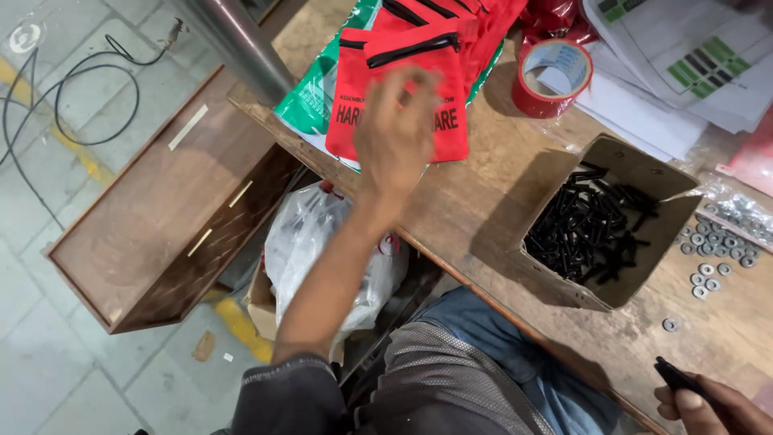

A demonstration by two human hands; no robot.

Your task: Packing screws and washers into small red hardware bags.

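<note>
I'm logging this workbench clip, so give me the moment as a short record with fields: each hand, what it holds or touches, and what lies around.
left hand: left hand reaching onto the red zip pouch, fingers blurred
right hand: right hand at the bottom right, holding a black bolt
box: cardboard box of black bolts on the wooden table
washers: metal washers loose to the right of the box
tape: red tape roll beside the pouches
</note>
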